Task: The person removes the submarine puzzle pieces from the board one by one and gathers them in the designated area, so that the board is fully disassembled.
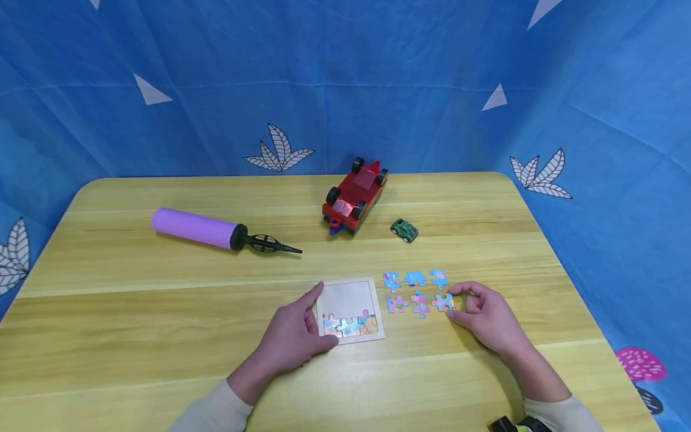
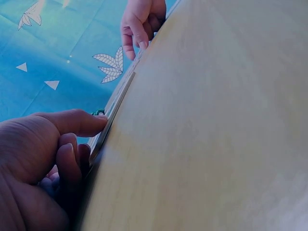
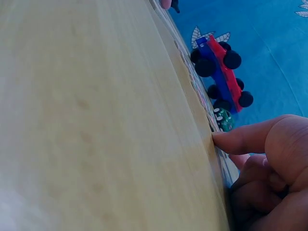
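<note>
My left hand [image 1: 291, 335] grips a square puzzle tray [image 1: 379, 318] by its left side, thumb at the lower corner and index finger at the upper one. Along the tray's bottom lies a row of joined pieces [image 1: 349, 327]; bare board [image 1: 345, 297] shows above them. To the right, loose jigsaw pieces lie in two rows on the table. My right hand [image 1: 488, 315] pinches the lower row's rightmost puzzle piece [image 1: 444, 302] between thumb and index finger. The left wrist view shows the left thumb [image 2: 86, 122] against the tray's edge. In the right wrist view the pinched piece is mostly hidden.
Behind the pieces stands a small green toy car [image 1: 404, 230]. A red toy vehicle [image 1: 356, 195] lies wheels up near the table's back edge. At the left is a purple hand pump [image 1: 197, 228] with a black nozzle. A blue patterned cloth [image 1: 378, 84] hangs behind the wooden table [image 1: 135, 336].
</note>
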Demonstrator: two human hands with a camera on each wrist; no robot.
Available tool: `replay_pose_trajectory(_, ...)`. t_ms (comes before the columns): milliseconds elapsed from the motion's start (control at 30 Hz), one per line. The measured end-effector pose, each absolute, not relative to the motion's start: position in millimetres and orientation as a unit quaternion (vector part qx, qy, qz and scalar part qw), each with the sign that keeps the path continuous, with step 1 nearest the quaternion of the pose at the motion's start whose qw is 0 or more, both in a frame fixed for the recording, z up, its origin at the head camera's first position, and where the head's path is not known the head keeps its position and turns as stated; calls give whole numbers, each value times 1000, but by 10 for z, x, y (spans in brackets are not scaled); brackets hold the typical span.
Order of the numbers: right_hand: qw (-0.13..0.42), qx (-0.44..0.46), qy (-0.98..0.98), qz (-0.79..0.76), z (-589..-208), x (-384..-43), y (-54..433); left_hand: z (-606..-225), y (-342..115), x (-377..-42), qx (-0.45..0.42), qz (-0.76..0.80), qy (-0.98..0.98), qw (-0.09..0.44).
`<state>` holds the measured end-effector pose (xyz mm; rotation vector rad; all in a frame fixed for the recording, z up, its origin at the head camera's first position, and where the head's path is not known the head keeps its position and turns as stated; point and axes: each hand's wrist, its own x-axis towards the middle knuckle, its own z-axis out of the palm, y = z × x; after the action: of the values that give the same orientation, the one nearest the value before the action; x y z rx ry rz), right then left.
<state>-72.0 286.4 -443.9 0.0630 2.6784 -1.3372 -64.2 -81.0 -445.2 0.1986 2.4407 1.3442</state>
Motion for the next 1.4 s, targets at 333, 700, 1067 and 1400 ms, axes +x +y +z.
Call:
replay_pose_trajectory(333,83,25,884,-459,-4417,-729,2858,-4452,-829,-646,85,481,854,182)
replay_pose_trajectory(700,50,13,875,-481,-4377,-671,2682,-4451,-824,-638,86,476,856,184)
replay_pose_trajectory(1067,49,-40,840,-539,-4319,-631,2247,-4447,-819,-633,89,477,857,176)
replay_pose_trajectory(1400,66,-108,827,-548,-4343,-659,1895,-4460,-819,-633,88,476,859,168)
